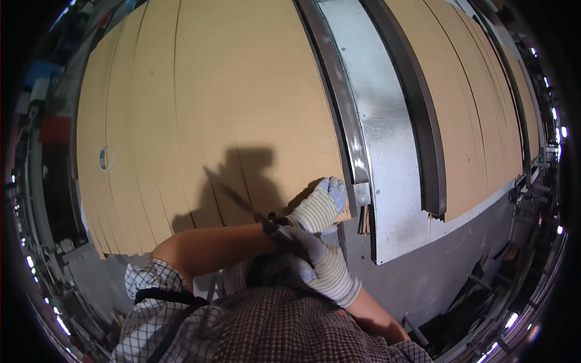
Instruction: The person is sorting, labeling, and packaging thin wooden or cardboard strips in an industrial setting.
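Observation:
My left hand (pixel 321 204), in a grey-coated glove with a yellow-striped back, lies at the near right corner of a tan cardboard sheet (pixel 260 72). Its fingers are curled at that corner, and part of the thumb side shows below the edge. Just beneath it, my right hand (pixel 327 269), gloved alike, is closed around the dark handle of a long knife (pixel 233 195). The narrow blade points up and left over the cardboard, crossing in front of my left wrist. Shadows of my arms and body fall on the sheet.
Dark metal bars (pixel 417 109) flank a bare metal strip (pixel 387 133) right of the cardboard. More cardboard sheets (pixel 478 109) lie beyond them. A tape roll (pixel 106 158) rests on the left sheets. A red object (pixel 55 129) stands at the far left.

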Demonstrator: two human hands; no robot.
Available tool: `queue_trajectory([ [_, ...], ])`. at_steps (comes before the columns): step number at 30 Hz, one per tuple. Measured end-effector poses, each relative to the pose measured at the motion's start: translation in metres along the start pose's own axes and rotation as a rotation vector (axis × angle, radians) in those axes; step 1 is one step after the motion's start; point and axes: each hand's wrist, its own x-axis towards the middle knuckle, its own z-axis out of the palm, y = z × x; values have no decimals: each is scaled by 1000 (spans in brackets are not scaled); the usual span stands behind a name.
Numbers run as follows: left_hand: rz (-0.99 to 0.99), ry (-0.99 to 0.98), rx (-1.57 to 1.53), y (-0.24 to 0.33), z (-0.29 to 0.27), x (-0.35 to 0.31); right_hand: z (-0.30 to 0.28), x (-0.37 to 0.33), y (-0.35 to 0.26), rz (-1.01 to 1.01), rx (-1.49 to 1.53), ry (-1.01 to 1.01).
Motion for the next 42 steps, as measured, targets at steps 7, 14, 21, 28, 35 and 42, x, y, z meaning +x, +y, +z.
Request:
queue_trajectory([
  [7, 47, -648, -138, -6, -47, 25, -9, 3, 4, 183, 521, 155],
  [14, 46, -421, -91, -2, -20, 11, 12, 10, 14, 159, 664, 90],
  [21, 9, -357, -61, -7, -24, 4, 4, -7, 18, -35, 494, 1],
  [28, 71, 55, -303, -37, -30, -16, -44, 1, 11, 193, 64, 488],
  [35, -38, 177, -299, -78, -40, 1, -68, 18, 24, 138, -303, 449],
  [42, -4, 142, -288, -91, -43, 2, -71, 11, 11, 285, -588, 335],
])
